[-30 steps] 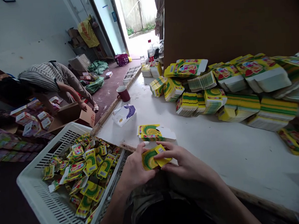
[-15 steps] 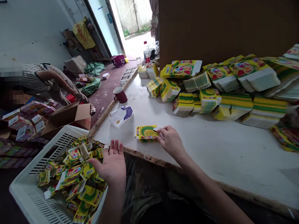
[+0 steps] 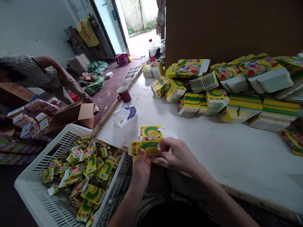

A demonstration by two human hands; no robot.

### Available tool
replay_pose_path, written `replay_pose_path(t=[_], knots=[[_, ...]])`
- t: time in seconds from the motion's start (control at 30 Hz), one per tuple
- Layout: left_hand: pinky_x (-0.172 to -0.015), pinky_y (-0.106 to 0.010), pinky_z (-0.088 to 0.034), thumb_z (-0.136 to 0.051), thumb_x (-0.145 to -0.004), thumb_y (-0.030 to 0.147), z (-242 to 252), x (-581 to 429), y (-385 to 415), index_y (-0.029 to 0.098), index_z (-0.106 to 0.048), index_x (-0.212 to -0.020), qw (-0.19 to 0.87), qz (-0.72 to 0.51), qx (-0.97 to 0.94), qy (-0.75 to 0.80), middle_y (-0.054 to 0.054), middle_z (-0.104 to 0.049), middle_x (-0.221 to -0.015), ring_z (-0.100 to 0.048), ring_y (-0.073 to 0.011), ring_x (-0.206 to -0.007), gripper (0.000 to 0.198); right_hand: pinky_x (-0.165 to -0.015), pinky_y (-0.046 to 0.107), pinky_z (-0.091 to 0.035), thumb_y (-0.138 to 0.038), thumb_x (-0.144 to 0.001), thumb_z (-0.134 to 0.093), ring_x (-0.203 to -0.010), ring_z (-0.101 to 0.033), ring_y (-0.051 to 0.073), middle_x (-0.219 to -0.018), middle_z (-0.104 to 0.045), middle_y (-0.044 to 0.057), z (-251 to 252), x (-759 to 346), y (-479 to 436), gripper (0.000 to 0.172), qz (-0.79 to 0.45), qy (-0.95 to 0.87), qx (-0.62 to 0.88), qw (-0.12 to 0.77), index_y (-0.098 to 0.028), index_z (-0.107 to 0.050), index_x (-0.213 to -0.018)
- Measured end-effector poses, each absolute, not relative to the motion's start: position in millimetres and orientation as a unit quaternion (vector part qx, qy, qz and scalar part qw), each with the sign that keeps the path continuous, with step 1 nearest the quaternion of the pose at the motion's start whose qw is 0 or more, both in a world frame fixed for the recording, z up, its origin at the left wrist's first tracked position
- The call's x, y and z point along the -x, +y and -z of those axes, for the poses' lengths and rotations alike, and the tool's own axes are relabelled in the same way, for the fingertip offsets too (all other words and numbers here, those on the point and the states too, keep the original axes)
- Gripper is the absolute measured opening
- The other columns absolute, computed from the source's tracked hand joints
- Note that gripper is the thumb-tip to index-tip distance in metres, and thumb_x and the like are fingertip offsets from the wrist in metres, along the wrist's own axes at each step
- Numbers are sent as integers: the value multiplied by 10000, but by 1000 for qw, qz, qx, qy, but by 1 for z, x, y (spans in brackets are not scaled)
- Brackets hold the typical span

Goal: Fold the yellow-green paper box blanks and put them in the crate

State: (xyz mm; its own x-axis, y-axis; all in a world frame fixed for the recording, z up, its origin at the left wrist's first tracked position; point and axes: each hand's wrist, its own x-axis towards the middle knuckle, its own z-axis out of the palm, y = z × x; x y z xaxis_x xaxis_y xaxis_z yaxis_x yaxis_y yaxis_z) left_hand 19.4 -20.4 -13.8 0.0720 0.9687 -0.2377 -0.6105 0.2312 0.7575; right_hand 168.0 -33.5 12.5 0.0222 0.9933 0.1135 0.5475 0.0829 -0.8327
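Observation:
Both of my hands hold one flat yellow and green carton blank (image 3: 144, 147) over the table's near edge. My left hand (image 3: 140, 170) grips its lower left part with the fingers closed. My right hand (image 3: 177, 156) pinches its right end. Just behind it, a small stack of the same flat blanks (image 3: 149, 131) lies on the white table (image 3: 219, 150). To my left stands a white slotted crate (image 3: 44, 207) filled with several folded yellow and green cartons (image 3: 85, 171).
Big piles of flat carton blanks (image 3: 241, 85) line the table's back, in front of a brown board. A maroon mug (image 3: 124, 94) and a white and purple packet (image 3: 125, 115) sit at the left of the table. A person in a striped shirt (image 3: 37, 72) bends over boxes on the floor.
My left hand came back from over the crate, where it was open. My right hand took a blank off the small stack and both hands now grip it.

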Motion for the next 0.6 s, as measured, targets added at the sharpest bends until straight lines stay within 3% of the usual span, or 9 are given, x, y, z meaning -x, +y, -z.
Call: replay_pose_path(t=[0.13,0.23,0.33,0.43,0.6], knots=[[-1060,-368,-441,-684,-820,478,12,-21,-27,236,-656,-1168,607,-619,-332,372,-67,-654,-1262,-505,-265,-1292,425,-589,254,-398,-202,-769,-634,-646,-506,140,-699,-578,-15,-17,-159,-50,202,-449,-575,518,446,-207,-474,-646],[-1093,-374,-411,-635,-844,514,10,-19,-32,243,-667,-1171,604,-619,-357,354,-64,-623,-1317,-431,-273,-1357,425,-647,270,-413,-240,-772,-644,-708,-488,146,-799,-564,0,-17,-156,-55,184,-503,-525,456,514,-211,-467,-732],[-1074,-394,-430,-630,-840,524,8,-19,-37,213,-707,-1093,616,-612,-361,341,-88,-672,-1222,-502,-290,-1289,408,-649,258,-406,-253,-760,-671,-732,-463,139,-864,-521,-5,-16,-153,-58,227,-551,-500,400,535,-218,-454,-815],[-1015,-377,-473,-674,-809,502,4,-22,-39,197,-726,-1000,643,-594,-342,340,-82,-711,-1065,-589,-277,-1162,363,-622,249,-376,-217,-765,-663,-695,-424,132,-785,-483,-29,-12,-147,-61,216,-557,-513,411,508,-217,-450,-801],[-790,-269,-534,-667,-781,550,-4,-25,-33,197,-667,-867,650,-646,-240,320,-7,-630,-815,-635,-167,-836,363,-660,262,-378,-119,-709,-696,-716,-449,138,-802,-521,-33,-1,-128,-66,269,-499,-559,462,474,-212,-493,-858]])
